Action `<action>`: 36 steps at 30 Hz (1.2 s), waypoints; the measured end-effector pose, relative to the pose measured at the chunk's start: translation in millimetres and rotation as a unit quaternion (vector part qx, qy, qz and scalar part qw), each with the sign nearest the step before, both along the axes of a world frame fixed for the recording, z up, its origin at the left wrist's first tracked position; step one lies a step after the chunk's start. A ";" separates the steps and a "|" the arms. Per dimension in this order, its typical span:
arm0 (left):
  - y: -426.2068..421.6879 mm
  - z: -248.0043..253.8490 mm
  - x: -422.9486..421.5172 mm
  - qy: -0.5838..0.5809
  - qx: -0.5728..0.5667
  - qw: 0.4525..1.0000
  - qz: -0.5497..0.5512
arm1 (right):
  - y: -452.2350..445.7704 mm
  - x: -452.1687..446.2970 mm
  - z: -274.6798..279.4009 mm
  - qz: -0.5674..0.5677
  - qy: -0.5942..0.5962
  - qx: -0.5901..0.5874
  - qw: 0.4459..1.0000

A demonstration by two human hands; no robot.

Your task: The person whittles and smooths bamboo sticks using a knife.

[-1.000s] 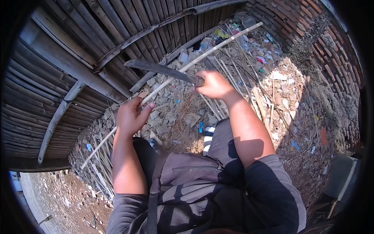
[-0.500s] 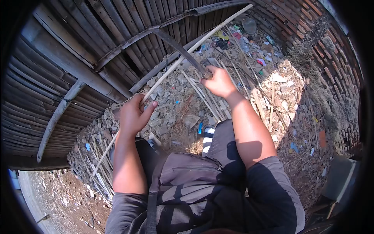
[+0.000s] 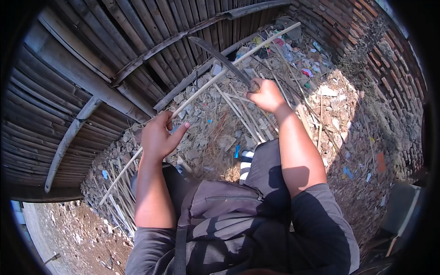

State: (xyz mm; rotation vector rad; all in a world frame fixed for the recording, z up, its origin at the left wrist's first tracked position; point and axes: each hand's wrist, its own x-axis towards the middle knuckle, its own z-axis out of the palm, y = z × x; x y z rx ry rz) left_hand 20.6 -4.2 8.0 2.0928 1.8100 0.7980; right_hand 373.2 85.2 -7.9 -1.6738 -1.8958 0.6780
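Observation:
A long pale strip (image 3: pixel 206 86) runs diagonally from the lower left up to the far right. My left hand (image 3: pixel 159 135) has its fingers wrapped round this strip, with the thumb sticking out. My right hand (image 3: pixel 268 95) grips the handle of a machete (image 3: pixel 225 62). The dark blade points up and to the left and crosses the strip near its middle; whether the two touch, I cannot tell.
A slatted bamboo wall (image 3: pixel 68 91) stands at the left, a brick wall (image 3: pixel 389 68) at the right. Rubble, loose strips (image 3: pixel 236 110) and coloured litter (image 3: pixel 284 48) cover the ground. A black bag (image 3: pixel 224 199) hangs at my front.
The strip's far end rose, then came down again. My right hand has moved right with the machete, whose blade now points more steeply upward. My left hand has shifted slightly right.

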 end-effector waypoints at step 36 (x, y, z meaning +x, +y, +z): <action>-0.6 0.4 -3.2 -0.003 0.013 1.000 0.014 | 3.4 -2.9 -1.3 0.001 0.010 0.023 1.000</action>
